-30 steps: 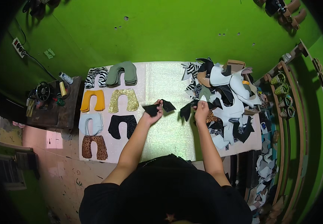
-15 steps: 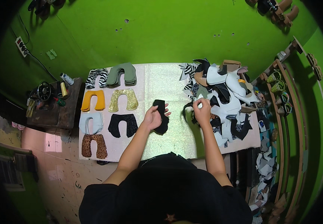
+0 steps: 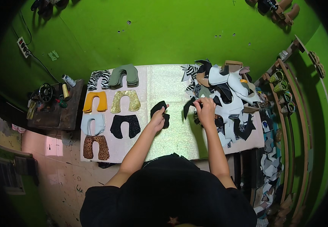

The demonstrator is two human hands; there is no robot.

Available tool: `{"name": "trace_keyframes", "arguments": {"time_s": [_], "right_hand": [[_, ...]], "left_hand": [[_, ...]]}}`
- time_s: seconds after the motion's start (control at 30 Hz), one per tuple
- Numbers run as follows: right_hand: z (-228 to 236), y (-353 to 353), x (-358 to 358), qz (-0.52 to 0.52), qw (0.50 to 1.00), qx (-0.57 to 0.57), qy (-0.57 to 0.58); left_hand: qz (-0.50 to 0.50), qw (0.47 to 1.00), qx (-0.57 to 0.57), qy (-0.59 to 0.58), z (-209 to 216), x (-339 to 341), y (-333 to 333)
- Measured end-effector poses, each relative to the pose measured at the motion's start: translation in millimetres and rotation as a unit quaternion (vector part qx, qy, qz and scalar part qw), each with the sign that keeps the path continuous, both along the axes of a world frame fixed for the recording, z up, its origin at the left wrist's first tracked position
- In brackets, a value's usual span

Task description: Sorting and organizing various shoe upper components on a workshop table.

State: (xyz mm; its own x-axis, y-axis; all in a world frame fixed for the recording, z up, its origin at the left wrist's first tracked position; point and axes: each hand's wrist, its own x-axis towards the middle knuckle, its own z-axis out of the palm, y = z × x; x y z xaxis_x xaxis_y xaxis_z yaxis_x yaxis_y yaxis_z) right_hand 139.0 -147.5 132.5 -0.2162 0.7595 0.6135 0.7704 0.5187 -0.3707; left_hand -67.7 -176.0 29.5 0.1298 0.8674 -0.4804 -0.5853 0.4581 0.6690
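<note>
My left hand [image 3: 158, 119] is closed round a black cut piece [image 3: 158, 109] over the middle of the table, thumb on top. To its right, my right hand [image 3: 205, 109] pinches a second black piece [image 3: 188, 107] that hangs from the fingertips beside the scrap heap. Curved cut pieces lie sorted on the left half of the table: zebra-striped [image 3: 99, 79], grey-green [image 3: 124, 76], yellow [image 3: 95, 102], gold glitter [image 3: 125, 101], pale grey [image 3: 92, 125], patterned black [image 3: 125, 126] and leopard print [image 3: 95, 147].
A heap of mixed scraps [image 3: 228, 85] covers the table's right end. A sewing machine [image 3: 46, 92] with thread spools stands on a small wooden table [image 3: 58, 113] at left. Shoes [image 3: 281, 85] hang on a wooden rack at right, with more offcuts [image 3: 272, 166] below.
My left hand has turned over and closed on its black piece, moving slightly left. My right hand has shifted slightly, and its black piece now hangs further out from the heap.
</note>
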Motion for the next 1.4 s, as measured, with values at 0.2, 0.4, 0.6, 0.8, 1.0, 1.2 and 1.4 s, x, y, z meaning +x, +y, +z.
{"name": "trace_keyframes", "arguments": {"time_s": [0.2,0.4,0.6,0.8,1.0,1.2,1.4], "right_hand": [[7,6,-11,0.032,0.964,-0.218,0.149],[32,15,-27,0.039,0.962,-0.175,0.204],[50,20,-27,0.054,0.963,-0.103,0.244],[67,21,-43,0.147,0.927,-0.152,0.31],[61,4,-66,0.287,0.746,-0.251,0.545],[-2,-13,-61,0.114,0.917,-0.27,0.27],[-14,-21,-55,0.091,0.958,-0.174,0.208]], "left_hand": [[0.039,0.992,0.003,-0.119,-1,6,-6],[0.028,0.964,0.067,-0.254,23,12,-12],[0.028,0.956,0.106,-0.273,50,11,-18],[0.024,0.959,0.092,-0.265,52,16,-19],[-0.049,0.932,0.168,-0.319,16,13,-16],[0.014,0.925,0.155,-0.346,37,24,-20],[-0.046,0.878,0.19,-0.436,35,19,-23]]}}
